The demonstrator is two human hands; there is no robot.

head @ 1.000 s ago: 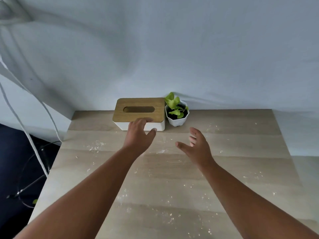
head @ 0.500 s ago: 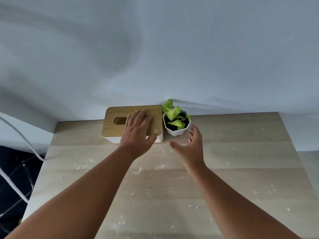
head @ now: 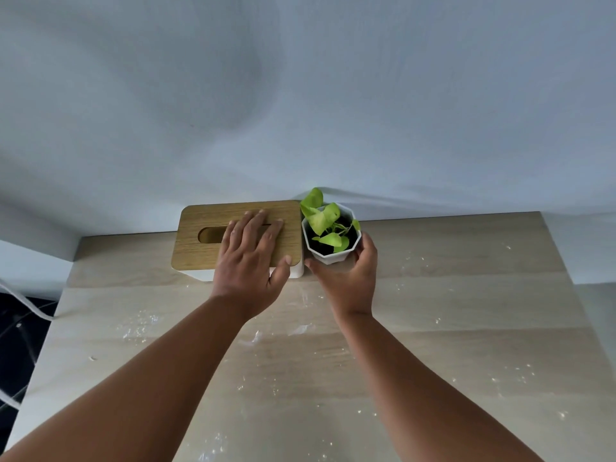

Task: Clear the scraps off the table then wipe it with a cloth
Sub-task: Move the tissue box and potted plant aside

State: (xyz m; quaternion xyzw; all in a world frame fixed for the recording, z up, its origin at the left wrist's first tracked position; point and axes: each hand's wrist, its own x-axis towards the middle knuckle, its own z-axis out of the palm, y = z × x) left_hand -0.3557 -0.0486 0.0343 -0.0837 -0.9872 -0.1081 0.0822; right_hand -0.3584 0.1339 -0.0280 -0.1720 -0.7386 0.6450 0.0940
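Here the left hand (head: 248, 261) lies palm-down on the wooden lid of the tissue box (head: 213, 243), fingers straight and slightly spread across the right half of the lid, partly covering its slot. The thumb is splayed to the right and reaches the lid's near right corner; nothing is gripped. The left forearm runs in from the lower left edge of the view, crossing above the table (head: 466, 328).

The right hand (head: 350, 281) is cupped around the near side of the small white faceted plant pot (head: 333, 256). Its thumb wraps the pot's left near face and its fingers curl round the right face, so the hand holds the pot from below its rim. Whether the pot stands on the table or is lifted cannot be told. The right forearm enters from the lower right and points toward the far edge of the table.

The box and the pot stand just beside each other at the far edge of the table, against the pale wall (head: 300, 95); the plant's green leaves (head: 321, 220) rise above the pot's rim. The scraps (head: 255, 336), small white flecks and crumbs, are scattered over the light wooden tabletop on the near side of the box and pot, thickest between and below the two forearms, with more toward the right edge. A white cable (head: 23, 305) hangs beyond the table's left edge.
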